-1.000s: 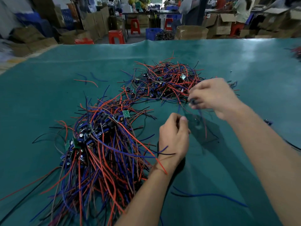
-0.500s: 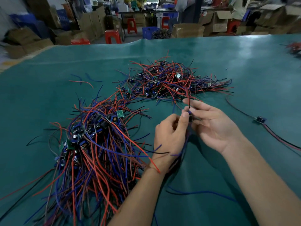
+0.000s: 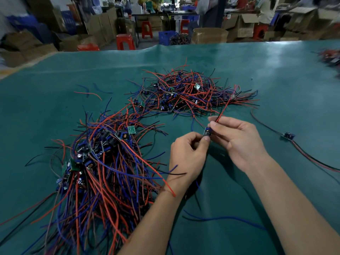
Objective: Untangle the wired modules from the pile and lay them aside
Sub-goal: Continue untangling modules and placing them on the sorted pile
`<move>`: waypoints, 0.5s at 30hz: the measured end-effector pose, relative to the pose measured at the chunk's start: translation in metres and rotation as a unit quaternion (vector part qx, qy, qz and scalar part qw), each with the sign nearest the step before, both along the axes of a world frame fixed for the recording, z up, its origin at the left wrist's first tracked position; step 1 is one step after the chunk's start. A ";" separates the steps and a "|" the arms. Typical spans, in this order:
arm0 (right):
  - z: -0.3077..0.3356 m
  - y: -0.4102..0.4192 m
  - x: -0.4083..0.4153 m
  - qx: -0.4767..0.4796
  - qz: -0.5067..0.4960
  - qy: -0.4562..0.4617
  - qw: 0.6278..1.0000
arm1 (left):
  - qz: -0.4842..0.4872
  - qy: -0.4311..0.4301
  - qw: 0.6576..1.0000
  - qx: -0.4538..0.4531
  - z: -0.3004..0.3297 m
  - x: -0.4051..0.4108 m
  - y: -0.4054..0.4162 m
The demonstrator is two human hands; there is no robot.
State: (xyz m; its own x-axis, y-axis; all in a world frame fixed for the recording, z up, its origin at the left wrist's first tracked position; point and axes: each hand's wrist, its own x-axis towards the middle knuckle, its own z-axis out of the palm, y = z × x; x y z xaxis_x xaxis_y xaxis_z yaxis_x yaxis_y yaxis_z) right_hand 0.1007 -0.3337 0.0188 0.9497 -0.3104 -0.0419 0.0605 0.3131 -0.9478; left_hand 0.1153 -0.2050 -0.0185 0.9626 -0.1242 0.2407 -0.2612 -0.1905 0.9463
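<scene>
A small blue wired module is pinched between both hands above the green table. My left hand grips its lower end with thumb and fingers. My right hand holds its upper end, where a red and a black wire run up toward the far tangled pile. A larger pile of red, blue and black wires with modules lies at the left, beside my left forearm. One separated module lies at the right with its wires stretched out.
Loose blue wire lies between my forearms. Another wire heap sits at the far right edge. Behind the table stand cardboard boxes, red stools and people at benches.
My hands have drawn the module slightly nearer and it now shows between the fingertips. Its red wire runs straighter toward the far pile. The view has shifted a little.
</scene>
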 end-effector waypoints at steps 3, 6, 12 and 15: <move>-0.002 -0.003 0.001 -0.061 -0.023 -0.024 0.998 | -0.023 0.000 1.000 0.012 0.002 0.000 0.000; -0.004 -0.005 0.004 -0.162 -0.077 -0.047 0.983 | -0.024 -0.004 1.000 0.018 0.004 -0.001 0.002; -0.006 -0.030 0.007 -0.254 -0.202 -0.072 0.943 | -0.044 -0.007 0.998 0.045 0.005 -0.003 0.002; -0.005 -0.042 0.005 -0.234 -0.265 -0.088 0.931 | -0.051 -0.012 0.997 0.054 0.004 -0.003 0.003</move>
State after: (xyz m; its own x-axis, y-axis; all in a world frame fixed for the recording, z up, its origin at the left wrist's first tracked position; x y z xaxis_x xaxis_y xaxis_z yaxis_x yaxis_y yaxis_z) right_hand 0.1058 -0.3753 0.0138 0.6378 -0.6822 0.3574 0.2555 -0.2503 -0.9338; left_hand 0.1121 -0.2022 -0.0143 0.9377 -0.2480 0.2432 -0.3065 -0.2612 0.9154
